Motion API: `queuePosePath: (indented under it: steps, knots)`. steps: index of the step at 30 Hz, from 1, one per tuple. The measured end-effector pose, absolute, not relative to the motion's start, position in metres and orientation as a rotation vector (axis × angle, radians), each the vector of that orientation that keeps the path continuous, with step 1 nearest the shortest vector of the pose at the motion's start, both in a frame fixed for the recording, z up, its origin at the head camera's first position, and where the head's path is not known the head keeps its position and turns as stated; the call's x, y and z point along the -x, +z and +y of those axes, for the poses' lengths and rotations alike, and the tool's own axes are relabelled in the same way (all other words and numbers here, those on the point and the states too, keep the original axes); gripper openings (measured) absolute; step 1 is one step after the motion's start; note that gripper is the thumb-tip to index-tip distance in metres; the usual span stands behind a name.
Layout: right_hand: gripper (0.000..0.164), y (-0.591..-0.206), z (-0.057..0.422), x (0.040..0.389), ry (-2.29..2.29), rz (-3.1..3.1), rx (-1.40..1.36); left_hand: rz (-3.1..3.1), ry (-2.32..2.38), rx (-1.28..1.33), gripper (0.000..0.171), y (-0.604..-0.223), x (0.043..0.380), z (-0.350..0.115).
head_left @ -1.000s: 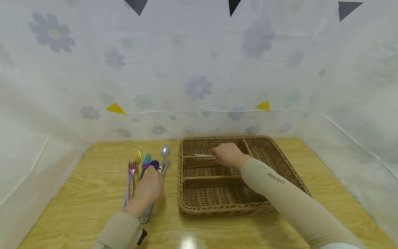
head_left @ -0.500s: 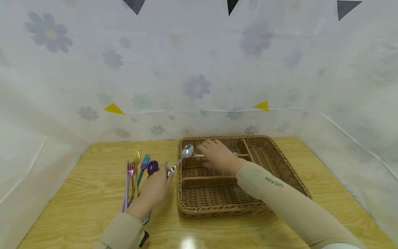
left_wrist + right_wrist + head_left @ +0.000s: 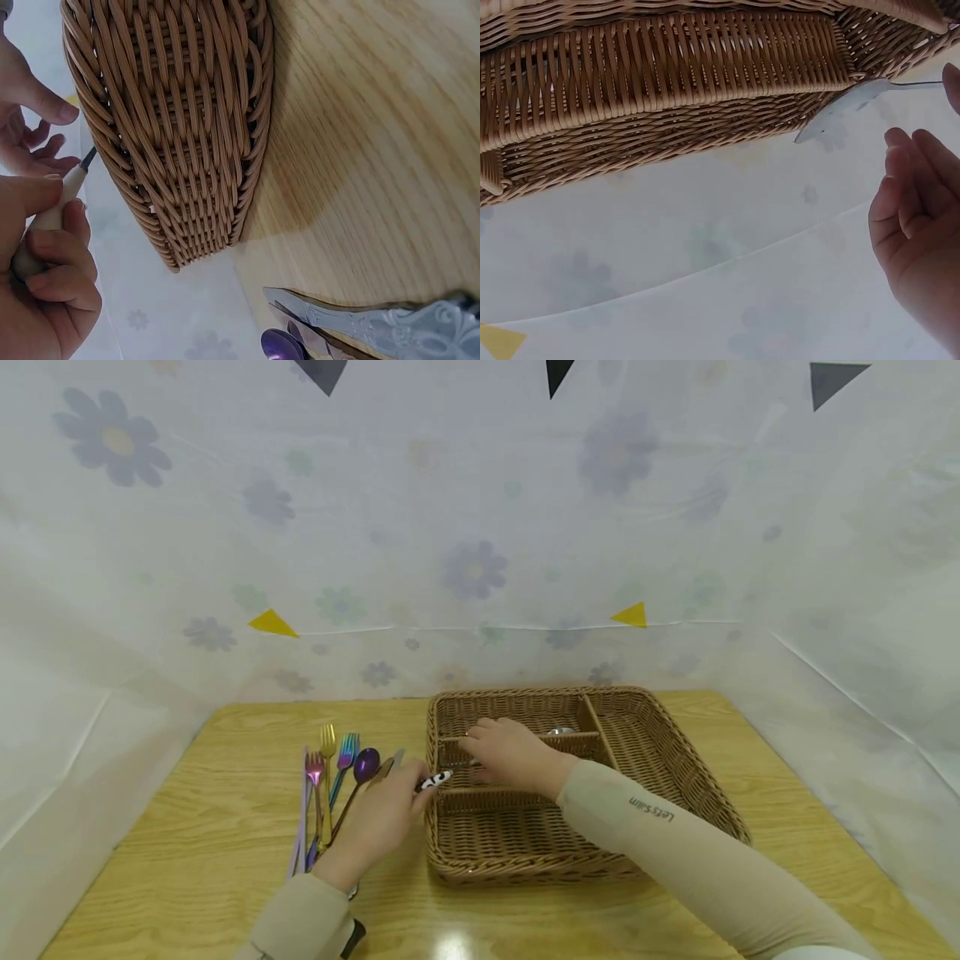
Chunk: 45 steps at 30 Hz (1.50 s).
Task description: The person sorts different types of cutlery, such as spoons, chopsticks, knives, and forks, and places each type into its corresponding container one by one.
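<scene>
My left hand (image 3: 382, 810) grips the black-and-white handle of a silver spoon (image 3: 437, 779) at the basket's left rim. The spoon points right, and my right hand hides its bowl in the head view. In the right wrist view the spoon's bowl (image 3: 855, 99) shows near my right thumb. My right hand (image 3: 513, 756) is over the wicker basket (image 3: 525, 866), fingers loosely bent and apart from one another around the spoon's neck. Another silver spoon (image 3: 560, 731) lies in the back compartment, partly hidden by the divider.
Left of the basket lie a purple spoon (image 3: 366, 765), a gold fork (image 3: 327, 742), a pink fork (image 3: 314, 767), a rainbow fork (image 3: 348, 750) and a silver knife (image 3: 375, 324). Dividers split the basket into several compartments. White flowered sheeting (image 3: 480, 527) encloses the wooden table (image 3: 187, 827).
My left hand has picked up the cow-patterned spoon from the cutlery and carried it right to the basket. My right hand has let go of the other spoon and moved left and nearer.
</scene>
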State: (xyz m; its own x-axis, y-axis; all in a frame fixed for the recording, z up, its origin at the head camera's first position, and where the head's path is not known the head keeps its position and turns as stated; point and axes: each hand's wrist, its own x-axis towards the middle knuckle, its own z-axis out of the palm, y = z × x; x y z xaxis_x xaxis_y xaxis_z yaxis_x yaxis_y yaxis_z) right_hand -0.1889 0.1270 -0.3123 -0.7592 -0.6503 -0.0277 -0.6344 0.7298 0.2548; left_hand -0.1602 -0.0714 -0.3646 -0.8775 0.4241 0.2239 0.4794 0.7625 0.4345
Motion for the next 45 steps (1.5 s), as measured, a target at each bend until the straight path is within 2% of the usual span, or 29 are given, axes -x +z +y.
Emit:
queuePosePath:
  steps: [8, 15, 22, 32, 38, 40, 45]
  knots:
    - [0.026, -0.315, 0.127, 0.186, -0.486, -2.880, -1.117, -2.753, -0.665, 0.784, 0.012, -0.369, 0.158, -0.065]
    - [0.013, -0.318, 0.130, 0.184, -0.319, -2.940, -1.149, -2.736, -0.624, 0.831, 0.012, -0.370, 0.157, -0.061]
    - [0.013, -0.318, 0.129, 0.183, -0.262, -2.995, -1.125, -2.790, -0.699, 0.805, 0.014, -0.370, 0.157, -0.060]
    - [0.013, -0.316, 0.139, 0.191, -0.241, -3.117, -0.980, -2.940, -0.817, 0.670, 0.030, -0.370, 0.157, -0.077]
    - [0.017, -0.316, 0.156, 0.205, -0.165, -3.169, -0.903, -3.039, -0.747, 0.513, 0.025, -0.375, 0.157, -0.097]
    - [0.016, -0.317, 0.163, 0.211, -0.171, -3.166, -0.866, -3.065, -0.724, 0.488, 0.030, -0.376, 0.157, -0.105]
    - [0.013, -0.320, 0.179, 0.227, -0.195, -3.174, -0.724, -3.128, -0.716, 0.413, 0.021, -0.379, 0.155, -0.125]
